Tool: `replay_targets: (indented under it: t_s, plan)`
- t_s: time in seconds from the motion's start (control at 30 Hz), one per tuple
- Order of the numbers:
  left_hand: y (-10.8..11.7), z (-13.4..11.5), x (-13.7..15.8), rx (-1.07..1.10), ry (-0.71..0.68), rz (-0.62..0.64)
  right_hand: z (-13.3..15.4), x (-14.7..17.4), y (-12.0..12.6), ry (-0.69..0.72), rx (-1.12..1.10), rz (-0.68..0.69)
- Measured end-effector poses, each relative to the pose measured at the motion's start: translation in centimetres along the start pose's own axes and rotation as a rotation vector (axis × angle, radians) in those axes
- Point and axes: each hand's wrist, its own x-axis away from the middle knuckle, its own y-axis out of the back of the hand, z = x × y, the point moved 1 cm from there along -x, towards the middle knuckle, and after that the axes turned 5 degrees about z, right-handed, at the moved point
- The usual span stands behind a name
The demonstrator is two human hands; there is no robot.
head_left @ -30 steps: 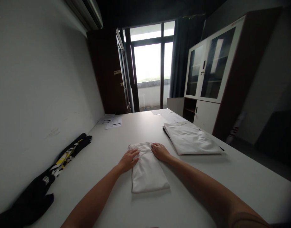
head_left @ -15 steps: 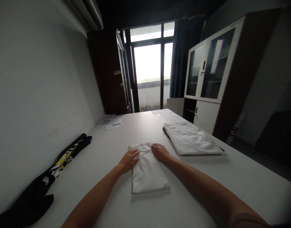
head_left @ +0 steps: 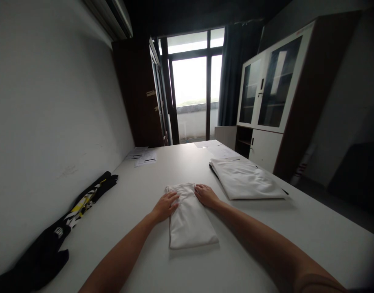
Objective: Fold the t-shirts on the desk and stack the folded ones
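A white garment (head_left: pixel 191 228), folded into a narrow rectangle with a gathered edge at its far end, lies on the white table (head_left: pixel 174 171) in front of me. My left hand (head_left: pixel 165 206) rests on its left edge near the far end, palm down with the fingers stretched over the cloth. On the opposite edge, my right hand (head_left: pixel 207 196) lies with its fingertips on the upper right corner. Neither hand grips the fabric, and both are open.
Folded white clothing (head_left: pixel 248 179) with a dark layer under it lies to the right. Along the left wall stretches a black garment (head_left: pixel 46 252) with a yellow and white pattern. Paper sheets (head_left: pixel 146 157) lie at the far left. A cabinet (head_left: pixel 268 150) stands beyond the right edge.
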Motion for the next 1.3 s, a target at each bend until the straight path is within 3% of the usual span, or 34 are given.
replay_targets:
  t_s: [1.3]
  plan:
    - [0.29,-0.40,0.02,0.022,0.009,0.011,0.45,0.20,0.57,-0.005,-0.004,0.004]
